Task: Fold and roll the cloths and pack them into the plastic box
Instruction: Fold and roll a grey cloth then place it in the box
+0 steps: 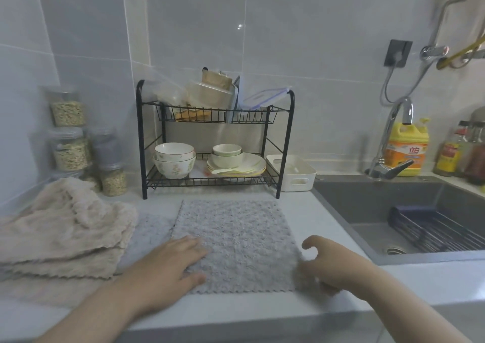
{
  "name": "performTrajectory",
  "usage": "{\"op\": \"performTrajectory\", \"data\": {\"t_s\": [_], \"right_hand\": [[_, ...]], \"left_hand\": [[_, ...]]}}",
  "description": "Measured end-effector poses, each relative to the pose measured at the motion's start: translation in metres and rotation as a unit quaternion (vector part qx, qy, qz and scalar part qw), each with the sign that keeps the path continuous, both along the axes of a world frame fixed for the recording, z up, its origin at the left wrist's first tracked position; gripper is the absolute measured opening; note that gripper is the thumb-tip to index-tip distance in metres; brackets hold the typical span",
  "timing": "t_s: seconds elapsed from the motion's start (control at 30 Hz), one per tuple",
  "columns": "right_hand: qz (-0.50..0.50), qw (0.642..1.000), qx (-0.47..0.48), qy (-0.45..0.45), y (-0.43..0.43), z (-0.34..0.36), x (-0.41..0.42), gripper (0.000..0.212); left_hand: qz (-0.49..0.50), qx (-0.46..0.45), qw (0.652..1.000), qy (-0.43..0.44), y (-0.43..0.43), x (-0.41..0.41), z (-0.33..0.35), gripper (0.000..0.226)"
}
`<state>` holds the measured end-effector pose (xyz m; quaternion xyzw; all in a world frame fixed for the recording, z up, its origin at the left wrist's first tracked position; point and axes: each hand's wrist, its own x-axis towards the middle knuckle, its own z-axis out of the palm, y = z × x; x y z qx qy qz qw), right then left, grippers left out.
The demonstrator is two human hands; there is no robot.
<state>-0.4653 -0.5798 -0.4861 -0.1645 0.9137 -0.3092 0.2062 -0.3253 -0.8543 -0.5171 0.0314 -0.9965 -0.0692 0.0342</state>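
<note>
grey cloth lies flat, squarish, scalloped edge nearest.

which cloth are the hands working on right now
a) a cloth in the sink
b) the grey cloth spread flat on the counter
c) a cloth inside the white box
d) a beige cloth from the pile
b: the left hand rests flat on the grey cloth and the right hand pinches its near right edge, while the beige cloths lie untouched at the left.

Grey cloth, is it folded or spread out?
Spread out: the grey cloth lies flat on the counter, left hand pressing it, right hand gripping its corner.
</note>
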Motion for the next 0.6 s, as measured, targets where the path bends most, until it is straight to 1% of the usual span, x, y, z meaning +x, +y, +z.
{"op": "performTrajectory", "data": {"t_s": [0.03, 0.07, 0.1, 0.13, 0.17, 0.2, 0.23, 0.3, 0.37, 0.43, 0.53, 0.6], "right_hand": [[0.031, 0.994, 0.083, 0.060, 0.002, 0.001, 0.004, 0.049], [0.063, 0.974, 0.154, 0.151, 0.004, 0.000, 0.004, 0.054], [0.091, 0.951, 0.175, 0.236, 0.004, -0.002, 0.003, 0.059], [0.123, 0.940, 0.153, 0.281, 0.002, -0.004, 0.004, 0.063], [0.159, 0.936, 0.118, 0.291, -0.001, -0.007, 0.004, 0.064], [0.192, 0.938, 0.088, 0.276, -0.004, -0.010, 0.004, 0.064], [0.216, 0.938, 0.077, 0.259, -0.007, -0.015, 0.005, 0.063], [0.243, 0.930, 0.090, 0.259, -0.011, -0.028, 0.004, 0.058], [0.251, 0.922, 0.101, 0.278, -0.010, -0.033, 0.006, 0.055], [0.249, 0.922, 0.087, 0.283, -0.006, -0.031, 0.010, 0.055], [0.265, 0.915, 0.062, 0.298, 0.012, -0.027, 0.020, 0.058], [0.292, 0.907, 0.078, 0.295, 0.025, -0.032, 0.026, 0.072]], "left_hand": [[-0.001, 0.006, 1.000, 0.020, 0.001, 0.006, 0.001, 0.070], [-0.003, 0.012, 0.999, 0.031, 0.000, 0.010, 0.001, 0.066], [-0.012, 0.019, 0.999, 0.032, -0.001, 0.013, 0.001, 0.071], [-0.025, 0.020, 0.999, 0.024, 0.000, 0.016, 0.002, 0.080], [-0.034, 0.014, 0.999, 0.007, 0.001, 0.018, 0.002, 0.085], [-0.037, 0.011, 0.999, -0.009, 0.002, 0.018, 0.001, 0.079], [-0.038, 0.015, 0.999, -0.020, 0.003, 0.018, -0.001, 0.068], [-0.038, 0.044, 0.998, -0.021, 0.003, 0.020, -0.003, 0.055], [-0.044, 0.062, 0.997, -0.019, 0.000, 0.023, -0.008, 0.049], [-0.042, 0.077, 0.996, -0.010, -0.002, 0.029, -0.008, 0.043], [-0.037, 0.076, 0.996, 0.008, -0.003, 0.045, -0.010, 0.051], [-0.048, 0.071, 0.996, -0.010, -0.006, 0.056, -0.010, 0.048]]}}
